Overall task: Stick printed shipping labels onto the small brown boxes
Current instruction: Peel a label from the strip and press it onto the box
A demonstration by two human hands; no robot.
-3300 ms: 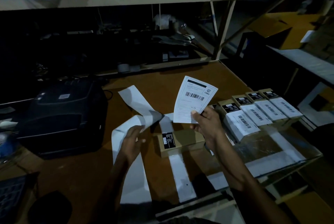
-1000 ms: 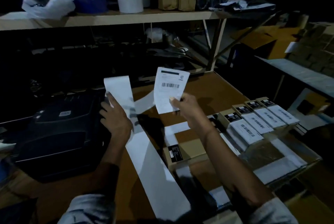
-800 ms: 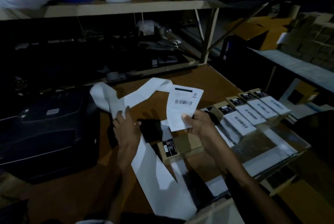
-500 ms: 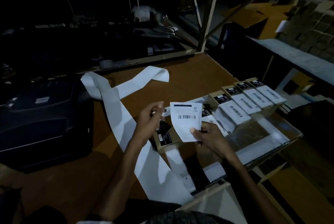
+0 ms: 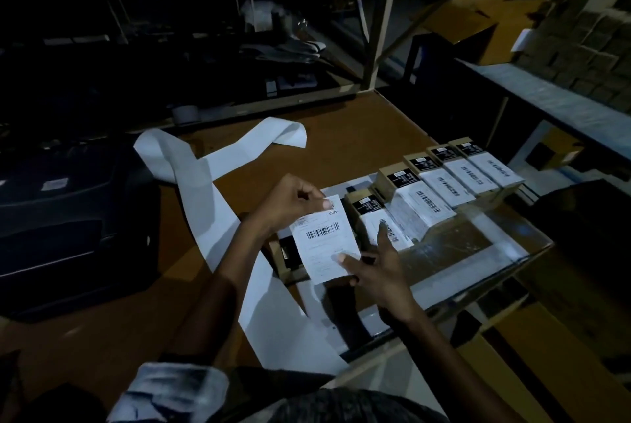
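Observation:
A white shipping label [image 5: 324,239] with a barcode hangs just above a small brown box [image 5: 283,257] that lies on the table. My left hand [image 5: 290,200] pinches the label's top corner. My right hand [image 5: 377,272] holds its lower right edge with thumb and fingers. The label and my hands hide most of that box; only its left end with a black sticker shows. To the right stands a row of several brown boxes [image 5: 430,183], each with a white label on top.
A long strip of white label backing [image 5: 211,218] trails across the brown table [image 5: 341,149] toward me. A black label printer [image 5: 68,218] sits at the left. Shelving stands behind, and a glass-topped ledge [image 5: 478,252] borders the right.
My left hand has let go of the backing strip, which now lies on the table, and taken the label's top corner. Both hands have lowered the label over the near box.

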